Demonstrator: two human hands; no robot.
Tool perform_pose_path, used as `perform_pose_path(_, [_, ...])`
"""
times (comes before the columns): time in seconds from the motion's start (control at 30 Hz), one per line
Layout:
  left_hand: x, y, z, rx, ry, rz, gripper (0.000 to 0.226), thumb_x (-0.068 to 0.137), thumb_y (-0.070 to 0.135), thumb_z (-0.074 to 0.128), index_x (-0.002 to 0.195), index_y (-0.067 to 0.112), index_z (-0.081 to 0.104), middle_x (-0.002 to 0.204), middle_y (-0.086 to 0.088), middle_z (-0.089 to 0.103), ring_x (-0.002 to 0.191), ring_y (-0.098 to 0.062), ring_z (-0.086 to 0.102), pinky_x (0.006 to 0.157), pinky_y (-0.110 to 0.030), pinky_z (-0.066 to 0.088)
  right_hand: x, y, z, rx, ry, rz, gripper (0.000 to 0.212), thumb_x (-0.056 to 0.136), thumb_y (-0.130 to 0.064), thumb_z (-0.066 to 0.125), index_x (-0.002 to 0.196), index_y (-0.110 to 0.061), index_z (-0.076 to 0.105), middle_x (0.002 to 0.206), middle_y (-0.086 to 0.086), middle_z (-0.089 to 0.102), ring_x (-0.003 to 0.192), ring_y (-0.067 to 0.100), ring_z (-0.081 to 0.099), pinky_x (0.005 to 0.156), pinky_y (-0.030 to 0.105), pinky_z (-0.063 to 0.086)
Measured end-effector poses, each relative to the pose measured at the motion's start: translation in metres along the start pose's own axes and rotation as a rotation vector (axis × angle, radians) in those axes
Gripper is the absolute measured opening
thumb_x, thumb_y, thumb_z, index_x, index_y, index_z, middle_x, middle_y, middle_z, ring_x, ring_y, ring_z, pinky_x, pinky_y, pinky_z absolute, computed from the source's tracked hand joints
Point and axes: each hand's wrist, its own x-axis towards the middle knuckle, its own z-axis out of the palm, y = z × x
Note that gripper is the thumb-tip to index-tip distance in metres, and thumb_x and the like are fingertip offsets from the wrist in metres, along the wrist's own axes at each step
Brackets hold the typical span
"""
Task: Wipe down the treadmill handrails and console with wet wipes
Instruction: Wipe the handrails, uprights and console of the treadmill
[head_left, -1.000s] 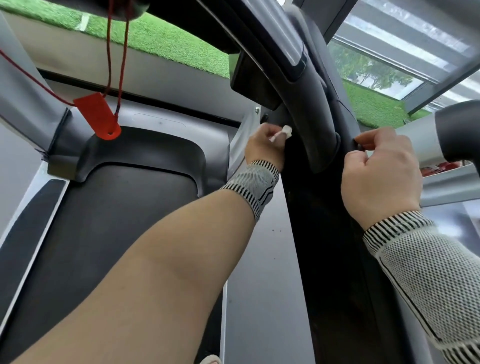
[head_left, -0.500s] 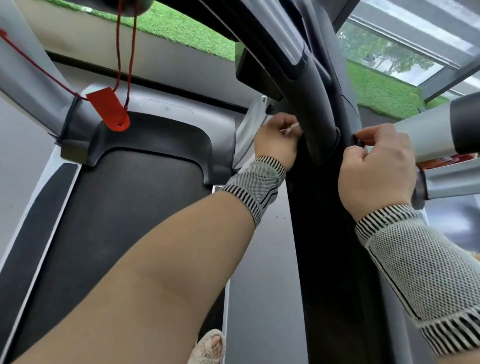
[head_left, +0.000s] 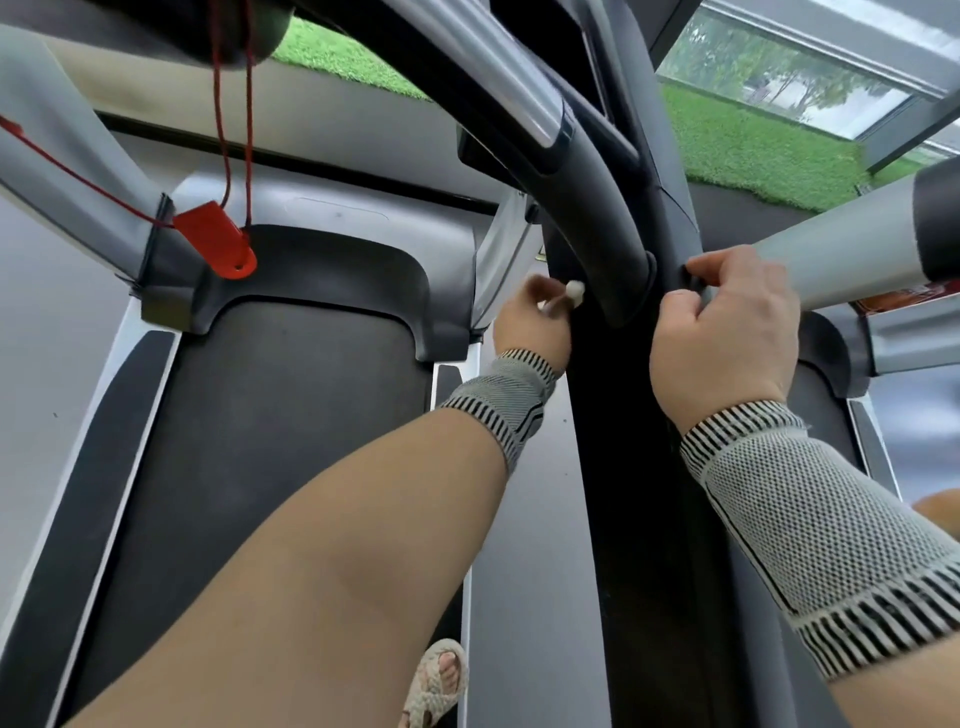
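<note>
Currently low on the treadmill, at the base of the right-side upright (head_left: 644, 467). Left hand (head_left: 532, 327) pinches a small white wad, most likely the wet wipe (head_left: 571, 292), bunched tight, held just beside the lower end of the black handrail grip (head_left: 597, 208) where it meets the upright. Right hand (head_left: 727, 338) is curled round the upright's far edge, fingers gripping something dark there; cannot tell if it's a trim piece or just the edge.

Progress, as a judgement: wiping is under way at the handrail joint. No visible wet streaks, so cannot tell which surfaces are done. The silver rail (head_left: 831, 249) to the right looks dry; the console is mostly out of view overhead, only its dark underside shows. Likely left: console, and the left upright (head_left: 67, 156).

Red safety key (head_left: 215, 239) hangs on its cord, well clear of both hands. Running belt (head_left: 260, 415) below, a sandalled foot (head_left: 441, 680) beside it.
</note>
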Motion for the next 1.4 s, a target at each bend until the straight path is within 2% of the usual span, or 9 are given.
perform_pose_path(0.13, [0.001,-0.023,-0.018,0.118,0.073,0.056,0.013,0.087,0.023,0.067,0.078,0.027,0.058,0.086,0.008,0.065,0.086,-0.013,0.063,0.075,-0.021,0.046,0.0,0.0,-0.001,0.002,-0.01,-0.004,0.027,0.089,-0.016,0.046,0.114,-0.013,0.055,0.122,0.013,0.05,0.112,0.033,0.042,0.093,0.03,0.026])
perform_pose_path(0.3, [0.011,0.008,-0.002,-0.057,0.047,0.155,0.029,0.083,0.008,0.061,0.063,0.028,0.057,0.064,0.006,0.061,0.062,-0.015,0.058,0.064,-0.03,0.051,0.001,0.002,0.0,0.011,-0.002,-0.008,0.027,0.089,-0.017,0.046,0.114,-0.014,0.055,0.121,0.011,0.05,0.112,0.031,0.043,0.094,0.029,0.028])
perform_pose_path(0.37, [0.007,0.002,0.002,-0.017,0.024,0.148,0.026,0.084,0.009,0.057,0.066,0.028,0.058,0.066,0.004,0.062,0.064,-0.019,0.061,0.064,-0.032,0.052,0.001,0.003,0.001,0.017,0.004,-0.014,0.027,0.089,-0.016,0.046,0.113,-0.013,0.055,0.121,0.012,0.05,0.112,0.031,0.043,0.094,0.028,0.027])
perform_pose_path(0.57, [0.002,-0.051,-0.016,0.499,-0.115,0.154,0.018,0.09,0.009,0.052,0.093,0.017,0.067,0.096,0.003,0.066,0.09,-0.016,0.061,0.075,-0.02,0.042,0.0,0.002,-0.001,0.027,-0.012,-0.007,0.027,0.09,-0.017,0.045,0.115,-0.014,0.054,0.122,0.011,0.049,0.113,0.03,0.043,0.095,0.029,0.028])
perform_pose_path(0.8, [0.011,-0.01,-0.006,0.012,0.112,0.116,0.021,0.086,0.011,0.063,0.072,0.026,0.059,0.079,0.005,0.064,0.069,-0.011,0.059,0.06,-0.014,0.047,0.001,0.002,-0.002,0.04,-0.016,-0.004,0.027,0.089,-0.016,0.045,0.114,-0.013,0.055,0.122,0.011,0.048,0.113,0.031,0.043,0.096,0.03,0.028])
perform_pose_path(0.93, [0.014,-0.009,-0.001,-0.033,0.109,0.072,0.022,0.084,0.017,0.067,0.068,0.029,0.058,0.077,0.009,0.063,0.074,-0.009,0.061,0.067,-0.016,0.047,0.001,0.002,-0.002,0.042,-0.024,-0.002,0.027,0.089,-0.016,0.046,0.115,-0.013,0.054,0.122,0.011,0.048,0.113,0.031,0.043,0.096,0.031,0.029])
perform_pose_path(1.03, [0.021,-0.014,-0.003,-0.013,0.145,0.006,0.008,0.089,0.026,0.064,0.084,0.023,0.057,0.082,0.008,0.062,0.082,-0.015,0.063,0.075,-0.024,0.049,0.001,0.002,-0.002,0.045,-0.022,0.003,0.026,0.09,-0.016,0.046,0.114,-0.014,0.054,0.122,0.01,0.048,0.113,0.03,0.043,0.092,0.028,0.028])
perform_pose_path(1.13, [0.025,-0.009,-0.004,0.089,0.179,-0.021,0.015,0.093,0.032,0.057,0.096,0.018,0.055,0.085,0.007,0.059,0.078,-0.014,0.058,0.072,-0.024,0.044,0.001,0.002,-0.002,0.041,-0.021,0.002,0.026,0.09,-0.016,0.045,0.114,-0.014,0.054,0.122,0.01,0.048,0.113,0.029,0.043,0.091,0.027,0.028])
perform_pose_path(1.4, [0.014,-0.002,0.002,-0.18,0.044,-0.002,0.018,0.09,0.012,0.057,0.074,0.019,0.059,0.068,0.002,0.06,0.059,-0.011,0.056,0.059,-0.022,0.048,0.001,0.001,-0.002,0.044,-0.019,0.009,0.026,0.089,-0.018,0.046,0.114,-0.015,0.055,0.122,0.01,0.048,0.113,0.029,0.043,0.094,0.03,0.03])
